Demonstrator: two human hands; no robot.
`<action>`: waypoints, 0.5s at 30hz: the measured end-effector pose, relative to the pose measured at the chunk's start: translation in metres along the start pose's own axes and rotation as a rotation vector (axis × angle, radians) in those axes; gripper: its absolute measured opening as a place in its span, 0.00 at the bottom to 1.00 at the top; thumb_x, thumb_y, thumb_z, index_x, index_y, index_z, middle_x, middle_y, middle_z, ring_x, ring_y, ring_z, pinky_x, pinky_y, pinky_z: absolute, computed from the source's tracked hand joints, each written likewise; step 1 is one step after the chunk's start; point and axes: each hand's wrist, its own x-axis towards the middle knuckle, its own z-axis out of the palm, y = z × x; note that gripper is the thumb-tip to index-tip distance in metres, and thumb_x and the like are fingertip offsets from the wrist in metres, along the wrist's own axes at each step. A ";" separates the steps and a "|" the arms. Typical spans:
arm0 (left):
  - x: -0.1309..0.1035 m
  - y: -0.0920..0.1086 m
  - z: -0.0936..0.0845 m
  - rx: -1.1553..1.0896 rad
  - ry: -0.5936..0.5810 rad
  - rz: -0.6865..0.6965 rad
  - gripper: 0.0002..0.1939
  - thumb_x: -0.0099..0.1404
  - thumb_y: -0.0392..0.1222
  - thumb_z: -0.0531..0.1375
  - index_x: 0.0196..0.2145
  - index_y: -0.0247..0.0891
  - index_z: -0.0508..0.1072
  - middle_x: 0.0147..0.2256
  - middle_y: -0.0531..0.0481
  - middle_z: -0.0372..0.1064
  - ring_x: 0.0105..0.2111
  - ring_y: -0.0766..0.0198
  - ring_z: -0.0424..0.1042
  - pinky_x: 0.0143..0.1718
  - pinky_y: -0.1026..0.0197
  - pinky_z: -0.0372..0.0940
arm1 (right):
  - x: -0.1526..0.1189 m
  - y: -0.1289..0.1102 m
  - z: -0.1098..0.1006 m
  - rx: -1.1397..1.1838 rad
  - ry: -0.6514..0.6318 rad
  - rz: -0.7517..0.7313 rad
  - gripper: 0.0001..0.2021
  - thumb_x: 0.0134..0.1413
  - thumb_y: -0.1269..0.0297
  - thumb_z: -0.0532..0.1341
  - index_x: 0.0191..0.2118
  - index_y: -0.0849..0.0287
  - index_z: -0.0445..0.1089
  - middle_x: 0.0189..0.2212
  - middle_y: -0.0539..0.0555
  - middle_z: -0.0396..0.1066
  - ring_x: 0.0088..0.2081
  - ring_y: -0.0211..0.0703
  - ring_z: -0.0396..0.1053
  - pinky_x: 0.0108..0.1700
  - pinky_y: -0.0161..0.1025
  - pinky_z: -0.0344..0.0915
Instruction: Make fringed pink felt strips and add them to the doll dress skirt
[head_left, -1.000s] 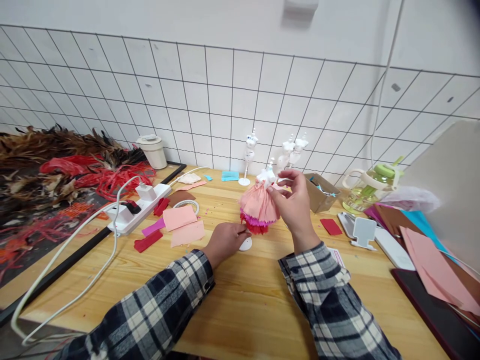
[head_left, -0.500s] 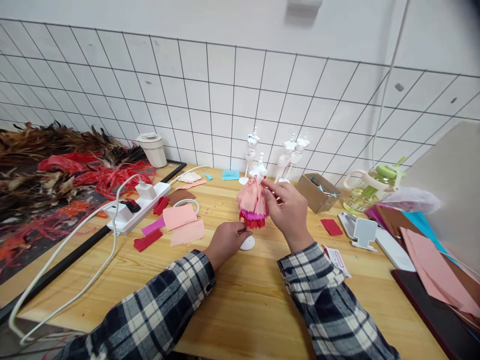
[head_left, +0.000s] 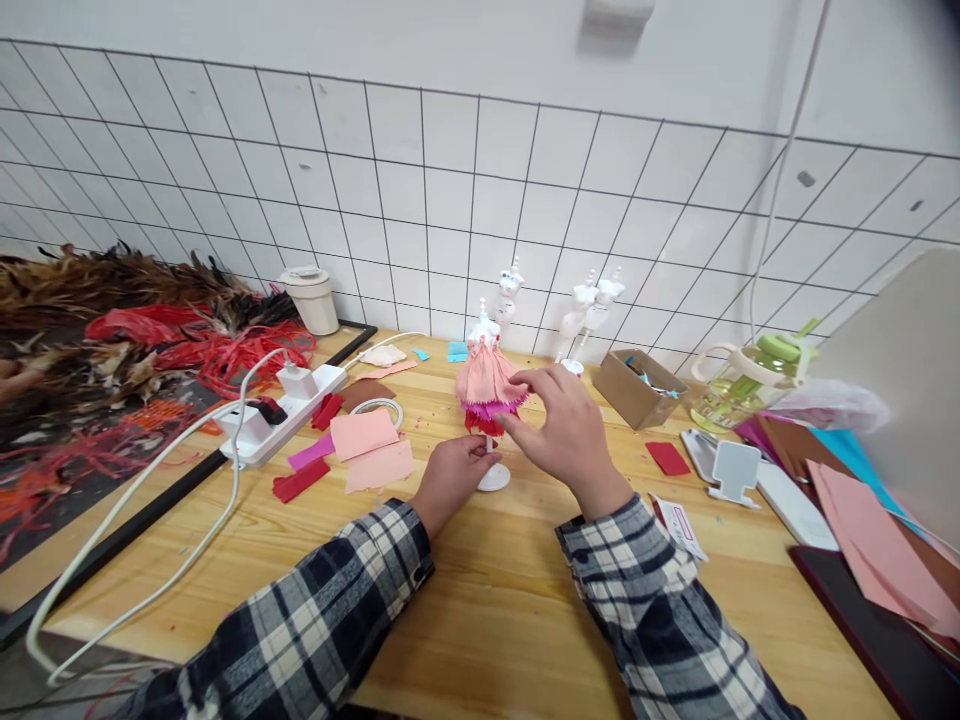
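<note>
A small white dress-form mannequin (head_left: pixel 484 330) stands on a round white base, leaning slightly to the left. It wears a layered crepe-paper skirt (head_left: pixel 486 375), peach on top, magenta and red below. My left hand (head_left: pixel 454 480) is closed around the thin stand just under the skirt, above the base (head_left: pixel 493 478). At the skirt's right side, my right hand (head_left: pixel 566 435) has thumb and fingers apart, its fingertips at the peach and magenta edges; whether they touch the paper is hard to tell. More bare white mannequins (head_left: pixel 592 300) are behind, against the tiled wall.
Left of my hands lie peach paper pieces (head_left: pixel 365 437), red strips (head_left: pixel 300 481), a tape roll (head_left: pixel 377 408) and a power strip (head_left: pixel 289 425) with looping cables. To the right are a cardboard box (head_left: pixel 639 388), a phone stand (head_left: pixel 735 470) and a green-lidded bottle (head_left: pixel 757 375). Feathers (head_left: pixel 90 300) fill the far left.
The mannequin's top has tipped to the left. My right hand's fingers have spread and come away from the upper skirt toward its lower right edge. My left hand stays at the stand.
</note>
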 end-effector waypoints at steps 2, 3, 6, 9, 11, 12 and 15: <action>0.000 0.002 -0.001 0.022 0.006 0.022 0.11 0.59 0.47 0.59 0.30 0.37 0.77 0.25 0.53 0.72 0.24 0.68 0.67 0.26 0.67 0.56 | -0.002 -0.002 0.003 -0.045 -0.022 -0.010 0.12 0.53 0.61 0.61 0.43 0.56 0.69 0.38 0.55 0.70 0.41 0.47 0.66 0.41 0.41 0.62; -0.001 0.002 -0.001 0.031 0.005 0.030 0.11 0.59 0.47 0.60 0.30 0.37 0.77 0.24 0.53 0.72 0.24 0.68 0.66 0.26 0.67 0.56 | -0.002 -0.003 0.005 -0.064 -0.025 -0.009 0.10 0.54 0.63 0.60 0.43 0.56 0.70 0.38 0.55 0.70 0.41 0.47 0.65 0.41 0.41 0.61; -0.002 0.003 -0.001 0.033 -0.006 0.040 0.11 0.59 0.47 0.60 0.30 0.37 0.77 0.23 0.54 0.71 0.23 0.69 0.66 0.26 0.67 0.55 | -0.004 -0.003 0.009 -0.105 -0.027 -0.008 0.07 0.55 0.63 0.59 0.40 0.55 0.72 0.37 0.55 0.71 0.40 0.47 0.65 0.40 0.41 0.60; -0.001 0.001 0.000 0.025 -0.006 0.037 0.12 0.59 0.48 0.60 0.30 0.37 0.77 0.24 0.54 0.72 0.24 0.68 0.67 0.26 0.67 0.56 | -0.004 -0.001 0.009 -0.122 -0.017 -0.007 0.08 0.54 0.62 0.61 0.40 0.55 0.72 0.37 0.55 0.71 0.40 0.47 0.65 0.37 0.40 0.59; -0.001 -0.002 0.000 0.005 -0.007 0.026 0.12 0.59 0.49 0.60 0.31 0.37 0.77 0.26 0.53 0.73 0.25 0.67 0.68 0.26 0.67 0.57 | -0.004 0.000 0.007 -0.128 0.005 0.001 0.06 0.56 0.64 0.59 0.38 0.55 0.72 0.36 0.54 0.71 0.39 0.45 0.66 0.35 0.39 0.58; 0.000 -0.003 0.000 -0.009 -0.009 0.015 0.13 0.59 0.49 0.59 0.31 0.38 0.77 0.26 0.53 0.74 0.26 0.67 0.69 0.26 0.67 0.57 | -0.004 0.001 0.006 -0.129 0.017 0.008 0.06 0.57 0.65 0.58 0.37 0.55 0.72 0.35 0.54 0.72 0.39 0.45 0.66 0.35 0.39 0.58; 0.001 -0.006 0.000 -0.034 -0.008 -0.025 0.13 0.59 0.49 0.59 0.33 0.39 0.77 0.28 0.52 0.75 0.27 0.65 0.71 0.28 0.66 0.60 | -0.003 0.003 0.002 -0.116 0.067 0.048 0.07 0.58 0.66 0.56 0.36 0.56 0.72 0.35 0.54 0.72 0.38 0.44 0.67 0.37 0.39 0.59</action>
